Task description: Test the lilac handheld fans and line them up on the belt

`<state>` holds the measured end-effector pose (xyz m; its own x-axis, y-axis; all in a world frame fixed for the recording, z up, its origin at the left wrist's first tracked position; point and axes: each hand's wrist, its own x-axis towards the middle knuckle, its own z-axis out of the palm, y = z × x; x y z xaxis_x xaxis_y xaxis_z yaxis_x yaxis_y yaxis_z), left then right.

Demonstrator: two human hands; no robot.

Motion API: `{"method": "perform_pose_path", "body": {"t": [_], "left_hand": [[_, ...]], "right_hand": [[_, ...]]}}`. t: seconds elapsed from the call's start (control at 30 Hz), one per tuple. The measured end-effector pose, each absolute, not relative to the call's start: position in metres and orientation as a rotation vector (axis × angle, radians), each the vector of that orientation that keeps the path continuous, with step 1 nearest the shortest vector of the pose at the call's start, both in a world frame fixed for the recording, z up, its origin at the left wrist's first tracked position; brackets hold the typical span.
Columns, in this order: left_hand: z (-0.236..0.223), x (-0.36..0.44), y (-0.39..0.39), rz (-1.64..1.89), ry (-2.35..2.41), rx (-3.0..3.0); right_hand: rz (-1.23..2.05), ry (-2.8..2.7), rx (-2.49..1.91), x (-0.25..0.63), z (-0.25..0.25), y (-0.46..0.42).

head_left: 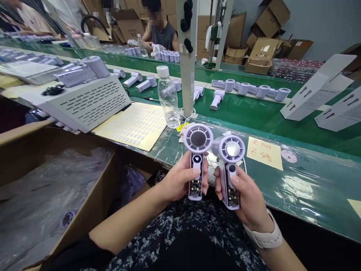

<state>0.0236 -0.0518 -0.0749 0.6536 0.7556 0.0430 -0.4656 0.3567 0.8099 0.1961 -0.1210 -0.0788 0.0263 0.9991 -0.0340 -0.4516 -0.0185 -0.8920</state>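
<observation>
My left hand (180, 177) is wrapped round the handle of a lilac handheld fan (198, 138), its thumb on the front below a small round display that reads 40. A second lilac handheld fan (231, 148) is gripped in my right hand (249, 192), with the thumb on its front and a dark round display. Both fans are upright, side by side, above my lap at the bench edge. Their handle fronts show bare circuit parts. A silver disc fills the hub of the right-hand fan; the other hub is dark.
A plastic bottle (168, 98) stands by a metal post (185, 56). Left of it lie a sticker sheet (135, 126) and a slotted metal box (84, 99). More fans (263, 91) lie along the green belt. A carton (93, 203) with plastic bags is at lower left. A co-worker (163, 34) sits opposite.
</observation>
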Motion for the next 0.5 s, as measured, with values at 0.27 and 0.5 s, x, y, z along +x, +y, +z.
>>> {"method": "perform_pose_path", "body": {"t": [0.27,0.5], "left_hand": [[-0.0767,0.0253,-0.0461,0.828,0.42,1.003],[-0.0784,0.0277,-0.0452,0.845,0.434,0.963]], "right_hand": [[1.346,-0.823,-0.955,0.1979,-0.0758,-0.1192],[1.381,-0.774,-0.9,0.1961,-0.0765,-0.1216]]}}
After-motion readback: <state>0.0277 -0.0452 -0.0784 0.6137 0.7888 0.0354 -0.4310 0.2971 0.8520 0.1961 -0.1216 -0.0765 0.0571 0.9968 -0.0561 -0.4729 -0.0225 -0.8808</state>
